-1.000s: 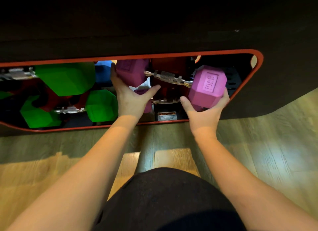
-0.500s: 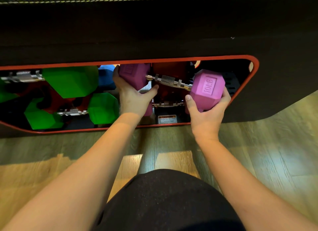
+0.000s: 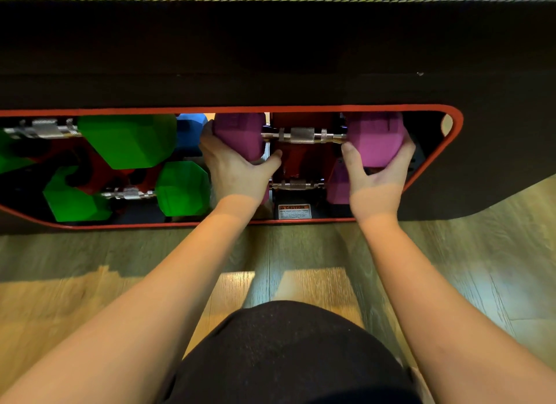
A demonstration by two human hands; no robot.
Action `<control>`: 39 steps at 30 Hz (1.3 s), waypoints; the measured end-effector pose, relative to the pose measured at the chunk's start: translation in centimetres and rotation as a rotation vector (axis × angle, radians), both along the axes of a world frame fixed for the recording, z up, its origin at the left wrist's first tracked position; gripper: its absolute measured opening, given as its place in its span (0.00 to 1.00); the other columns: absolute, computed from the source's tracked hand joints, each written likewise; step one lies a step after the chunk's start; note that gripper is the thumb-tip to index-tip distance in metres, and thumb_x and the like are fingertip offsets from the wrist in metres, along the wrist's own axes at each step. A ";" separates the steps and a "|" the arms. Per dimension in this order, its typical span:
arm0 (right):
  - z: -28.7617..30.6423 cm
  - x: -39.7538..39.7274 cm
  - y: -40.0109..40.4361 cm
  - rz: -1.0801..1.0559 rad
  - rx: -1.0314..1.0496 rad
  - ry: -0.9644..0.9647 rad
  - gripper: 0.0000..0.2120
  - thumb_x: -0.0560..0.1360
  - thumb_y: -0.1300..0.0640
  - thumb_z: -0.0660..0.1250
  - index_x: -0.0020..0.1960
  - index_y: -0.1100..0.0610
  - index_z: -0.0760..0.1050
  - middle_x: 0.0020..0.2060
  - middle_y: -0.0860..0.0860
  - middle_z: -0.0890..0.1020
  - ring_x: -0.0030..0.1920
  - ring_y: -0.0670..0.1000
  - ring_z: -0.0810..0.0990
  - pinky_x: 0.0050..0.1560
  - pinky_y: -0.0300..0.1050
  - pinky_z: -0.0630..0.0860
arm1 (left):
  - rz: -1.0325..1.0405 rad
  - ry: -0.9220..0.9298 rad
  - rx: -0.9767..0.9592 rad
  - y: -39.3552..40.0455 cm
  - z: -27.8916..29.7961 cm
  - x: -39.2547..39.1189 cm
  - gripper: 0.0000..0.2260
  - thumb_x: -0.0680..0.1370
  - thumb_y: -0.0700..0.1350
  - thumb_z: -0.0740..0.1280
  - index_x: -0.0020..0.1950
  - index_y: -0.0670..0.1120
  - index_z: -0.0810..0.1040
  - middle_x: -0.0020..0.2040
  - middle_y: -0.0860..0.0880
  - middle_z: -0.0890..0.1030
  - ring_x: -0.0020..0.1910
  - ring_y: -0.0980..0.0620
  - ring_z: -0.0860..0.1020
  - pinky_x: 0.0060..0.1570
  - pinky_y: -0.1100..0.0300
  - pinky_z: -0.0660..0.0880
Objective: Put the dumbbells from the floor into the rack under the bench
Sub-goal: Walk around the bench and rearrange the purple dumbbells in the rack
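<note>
A pink dumbbell (image 3: 376, 138) with a steel handle lies level inside the upper right part of the rack (image 3: 451, 151), the red-rimmed opening under the black bench. My left hand (image 3: 237, 169) cups its left head from below, thumb curled under it. My right hand (image 3: 376, 175) cups its right head, thumb and fingers round the underside. A second pink dumbbell (image 3: 338, 184) sits on the lower level just beneath, partly hidden by my hands.
Two green dumbbells, an upper one (image 3: 129, 140) and a lower one (image 3: 183, 188), fill the rack's left side, with a blue head (image 3: 191, 126) behind. A caution label (image 3: 294, 211) sits at the rack's lower edge. Wooden floor (image 3: 451, 268) lies in front; my dark-clothed knee (image 3: 288, 355) is below.
Both hands have carried the pink dumbbell deeper into the rack. It was tilted with its right head sticking out; now it lies level inside the opening.
</note>
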State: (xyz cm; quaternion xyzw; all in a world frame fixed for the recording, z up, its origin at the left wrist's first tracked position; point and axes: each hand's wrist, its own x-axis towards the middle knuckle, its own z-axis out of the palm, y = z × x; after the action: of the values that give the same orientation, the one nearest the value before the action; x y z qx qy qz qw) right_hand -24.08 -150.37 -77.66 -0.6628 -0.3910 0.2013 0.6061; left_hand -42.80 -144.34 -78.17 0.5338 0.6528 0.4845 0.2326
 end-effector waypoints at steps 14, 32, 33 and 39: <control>-0.9 0.5 2.4 -0.036 -0.107 -0.204 0.52 0.64 0.55 0.81 0.77 0.66 0.52 0.71 0.61 0.63 0.73 0.57 0.62 0.60 0.17 0.48 | 0.077 0.133 0.036 -1.1 0.9 0.9 0.46 0.62 0.55 0.78 0.71 0.38 0.60 0.64 0.40 0.71 0.63 0.40 0.70 0.64 0.50 0.68; -0.4 0.1 2.2 -0.082 -0.096 -0.181 0.53 0.64 0.58 0.81 0.77 0.67 0.50 0.72 0.61 0.61 0.72 0.56 0.61 0.54 0.11 0.46 | 0.061 0.143 0.051 -0.9 0.7 1.0 0.44 0.64 0.54 0.78 0.71 0.37 0.60 0.65 0.40 0.70 0.65 0.42 0.68 0.64 0.59 0.63; -0.5 0.1 2.2 -0.086 -0.094 -0.184 0.53 0.64 0.58 0.80 0.77 0.66 0.51 0.72 0.61 0.62 0.72 0.56 0.62 0.54 0.11 0.46 | 0.061 0.140 0.048 -0.9 0.7 0.9 0.45 0.64 0.54 0.78 0.71 0.37 0.60 0.65 0.40 0.70 0.65 0.42 0.68 0.64 0.59 0.63; -0.6 -0.2 2.3 -0.070 -0.092 -0.209 0.50 0.65 0.59 0.79 0.77 0.66 0.52 0.71 0.61 0.63 0.71 0.55 0.62 0.53 0.11 0.47 | 0.069 0.145 0.044 -0.9 0.8 0.4 0.47 0.61 0.57 0.78 0.71 0.37 0.61 0.64 0.40 0.70 0.64 0.41 0.69 0.65 0.51 0.67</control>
State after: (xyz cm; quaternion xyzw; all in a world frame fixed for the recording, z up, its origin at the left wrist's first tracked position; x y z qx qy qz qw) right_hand -24.31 -148.06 -78.24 -0.7206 -0.4190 0.1277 0.5375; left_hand -42.36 -145.20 -77.35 0.5497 0.6751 0.4665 0.1561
